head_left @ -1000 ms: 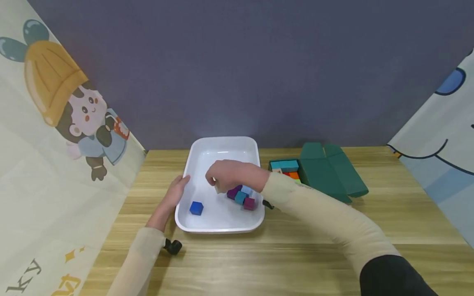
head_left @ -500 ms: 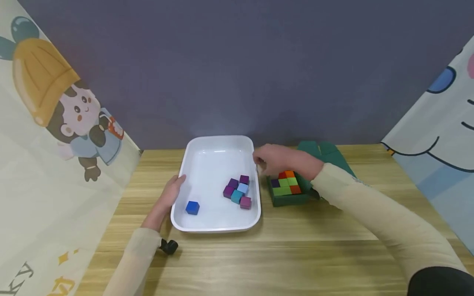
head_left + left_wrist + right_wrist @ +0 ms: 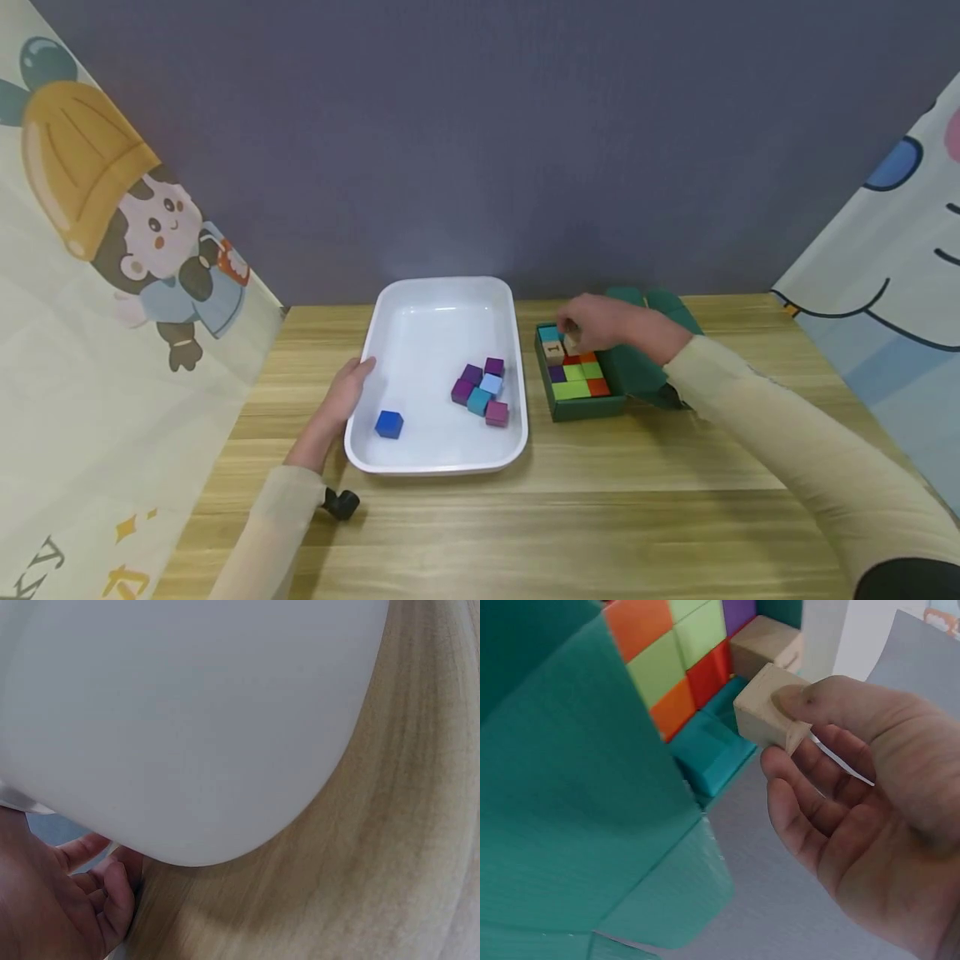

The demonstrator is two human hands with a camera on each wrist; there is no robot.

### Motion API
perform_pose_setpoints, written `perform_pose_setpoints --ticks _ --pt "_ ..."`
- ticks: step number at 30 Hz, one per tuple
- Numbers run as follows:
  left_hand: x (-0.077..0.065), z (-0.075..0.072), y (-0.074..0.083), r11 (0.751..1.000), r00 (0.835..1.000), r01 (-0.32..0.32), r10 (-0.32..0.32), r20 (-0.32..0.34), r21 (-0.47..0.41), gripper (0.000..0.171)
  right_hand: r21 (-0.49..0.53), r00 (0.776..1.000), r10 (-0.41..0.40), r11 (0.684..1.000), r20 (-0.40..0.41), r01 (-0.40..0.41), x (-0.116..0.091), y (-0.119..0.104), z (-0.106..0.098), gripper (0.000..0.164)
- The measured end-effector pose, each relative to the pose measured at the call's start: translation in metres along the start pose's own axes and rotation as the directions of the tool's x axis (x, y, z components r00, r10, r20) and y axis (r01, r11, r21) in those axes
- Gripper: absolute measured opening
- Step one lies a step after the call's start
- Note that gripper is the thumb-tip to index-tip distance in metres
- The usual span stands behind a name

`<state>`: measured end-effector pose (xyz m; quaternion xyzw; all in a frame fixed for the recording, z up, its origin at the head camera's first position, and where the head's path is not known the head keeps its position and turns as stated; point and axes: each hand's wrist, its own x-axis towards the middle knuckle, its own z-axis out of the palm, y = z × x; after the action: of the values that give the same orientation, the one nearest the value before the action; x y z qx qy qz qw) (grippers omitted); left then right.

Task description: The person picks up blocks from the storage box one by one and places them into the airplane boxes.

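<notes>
My right hand (image 3: 600,323) is over the green cardboard box (image 3: 588,408). Between thumb and fingers it pinches a plain wooden cube (image 3: 769,709), tilted just above the teal blocks (image 3: 714,754) in the box. Beside it in the box sits another wooden cube (image 3: 553,352) with a dark mark on top. Red, orange, lime and purple blocks (image 3: 573,389) fill the box's near part. At the left side of the white tray (image 3: 420,350), my left hand (image 3: 343,392) holds the rim, its thumb on the edge and its curled fingers (image 3: 116,892) outside, under it.
Inside the tray, several purple, teal and light blue cubes (image 3: 480,400) cluster at the right, and one blue cube (image 3: 389,424) lies apart near the front left. The box's open green lid (image 3: 637,367) spreads to the right. A dark wall (image 3: 480,150) borders the table's back.
My right hand has moved right from above the tray to above the green box, carrying the wooden cube. The left hand stays at the tray's rim.
</notes>
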<state>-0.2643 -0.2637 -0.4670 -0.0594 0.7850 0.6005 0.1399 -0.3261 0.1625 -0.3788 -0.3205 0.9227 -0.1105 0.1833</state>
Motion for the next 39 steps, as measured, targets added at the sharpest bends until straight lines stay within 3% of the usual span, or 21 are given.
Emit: perform_pose_setpoints --ticks 6,13,23,29,31,36,39 --pt "-0.019 0.004 0.018 1.000 1.000 -0.001 0.001 0.010 0.005 0.058 -0.019 1.000 0.003 1.000 -0.008 -0.003 0.003 0.002 0.007 0.020" --pt "-0.025 0.005 0.020 1.000 1.000 -0.003 0.003 -0.005 0.014 0.057 -0.062 0.998 -0.035 0.998 -0.057 0.031 0.007 0.002 0.015 0.022" --pt "-0.021 0.000 0.014 1.000 1.000 0.002 -0.002 -0.013 0.015 0.056 -0.073 0.994 -0.061 0.996 -0.089 0.054 0.012 0.003 0.023 0.017" --pt "-0.001 0.000 -0.002 1.000 1.000 0.008 -0.008 -0.003 -0.008 0.062 -0.103 0.994 -0.037 0.994 -0.105 0.026 0.011 0.004 0.026 0.017" --pt "0.002 0.001 -0.004 1.000 1.000 0.012 -0.012 0.002 -0.003 0.063 -0.131 0.993 -0.022 0.991 -0.117 0.007 0.009 -0.001 0.025 0.015" --pt "-0.006 0.003 0.008 1.000 1.000 0.016 -0.016 -0.004 0.002 0.061 -0.202 0.986 -0.044 0.979 -0.161 0.011 0.016 -0.031 0.018 0.019" --pt "-0.001 0.001 0.001 1.000 1.000 -0.001 0.001 -0.015 0.009 0.064 -0.212 0.984 -0.086 0.976 -0.157 0.052 0.030 -0.053 0.015 0.020"
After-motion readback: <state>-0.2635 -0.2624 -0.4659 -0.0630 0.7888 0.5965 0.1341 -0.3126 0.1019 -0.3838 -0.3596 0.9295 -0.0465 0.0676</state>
